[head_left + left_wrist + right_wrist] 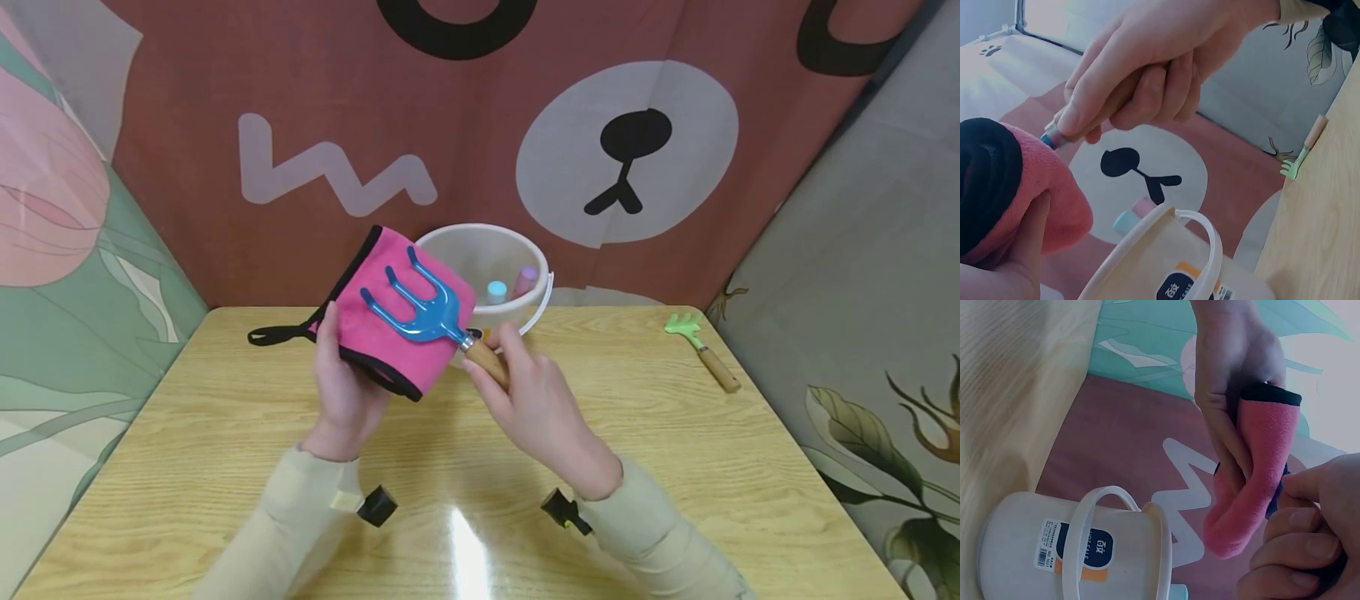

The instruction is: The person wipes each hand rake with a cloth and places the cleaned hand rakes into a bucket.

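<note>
My left hand holds a folded pink cloth with black edging and a black hanging loop. Its thumb lies along the cloth's near side. My right hand grips the wooden handle of a blue three-pronged hand rake. The tines overlap the cloth's face in the head view, pointing up and left. In the left wrist view, the right hand's fingers curl round the handle, while the cloth hides most of the rake head. Both hands are raised above the table, in front of a bucket.
The white bucket with a side handle stands at the table's back edge. Inside it are a teal-topped piece and a purple-topped one. A small green rake lies at the right edge of the wooden table. Printed cloth hangs behind.
</note>
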{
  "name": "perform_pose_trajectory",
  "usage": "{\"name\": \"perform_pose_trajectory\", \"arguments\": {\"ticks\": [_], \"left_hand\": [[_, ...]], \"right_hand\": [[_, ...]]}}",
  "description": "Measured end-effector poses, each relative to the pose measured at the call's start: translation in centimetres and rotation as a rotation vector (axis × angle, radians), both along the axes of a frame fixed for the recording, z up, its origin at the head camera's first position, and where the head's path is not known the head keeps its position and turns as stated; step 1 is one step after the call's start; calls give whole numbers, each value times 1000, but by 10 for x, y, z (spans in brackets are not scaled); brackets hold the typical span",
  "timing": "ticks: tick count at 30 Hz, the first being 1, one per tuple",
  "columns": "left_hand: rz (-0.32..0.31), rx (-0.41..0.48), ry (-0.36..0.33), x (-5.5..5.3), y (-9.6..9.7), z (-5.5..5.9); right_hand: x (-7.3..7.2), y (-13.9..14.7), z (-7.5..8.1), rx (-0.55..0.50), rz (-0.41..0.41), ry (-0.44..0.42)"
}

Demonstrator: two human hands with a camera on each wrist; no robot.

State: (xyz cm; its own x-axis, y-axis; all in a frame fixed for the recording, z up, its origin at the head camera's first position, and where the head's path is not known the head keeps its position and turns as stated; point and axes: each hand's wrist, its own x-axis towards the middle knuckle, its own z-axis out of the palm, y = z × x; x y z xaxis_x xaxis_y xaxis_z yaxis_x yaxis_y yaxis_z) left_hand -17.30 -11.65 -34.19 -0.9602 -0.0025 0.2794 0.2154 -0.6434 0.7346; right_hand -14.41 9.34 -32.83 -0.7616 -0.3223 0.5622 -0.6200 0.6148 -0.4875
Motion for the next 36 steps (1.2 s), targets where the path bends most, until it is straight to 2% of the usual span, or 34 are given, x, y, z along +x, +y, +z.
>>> {"name": "perform_pose_trajectory", "arguments": {"ticks": [5, 9, 15, 21, 26, 30, 36], "left_hand": [[-64, -4, -22, 4, 5, 1], [-129, -47, -64, 8, 9, 2], [-154, -171, -135, 13, 14, -1], [-177, -257, -120, 17, 20, -8], [-199, -321, -149, 19, 25, -10], [-196, -289, -147, 20, 26, -7], [-174, -190, -134, 22, 26, -4]], "right_hand": [[-2, -1, 0, -1, 10, -6], [-3, 0, 0, 2, 4, 2], [-5, -1, 2, 7, -6, 8], [-5, -2, 5, 23, -18, -28], [-5, -2, 6, 33, -38, -53], [-6, -2, 6, 42, -32, -61], [-8, -2, 3, 48, -10, -50]]}}
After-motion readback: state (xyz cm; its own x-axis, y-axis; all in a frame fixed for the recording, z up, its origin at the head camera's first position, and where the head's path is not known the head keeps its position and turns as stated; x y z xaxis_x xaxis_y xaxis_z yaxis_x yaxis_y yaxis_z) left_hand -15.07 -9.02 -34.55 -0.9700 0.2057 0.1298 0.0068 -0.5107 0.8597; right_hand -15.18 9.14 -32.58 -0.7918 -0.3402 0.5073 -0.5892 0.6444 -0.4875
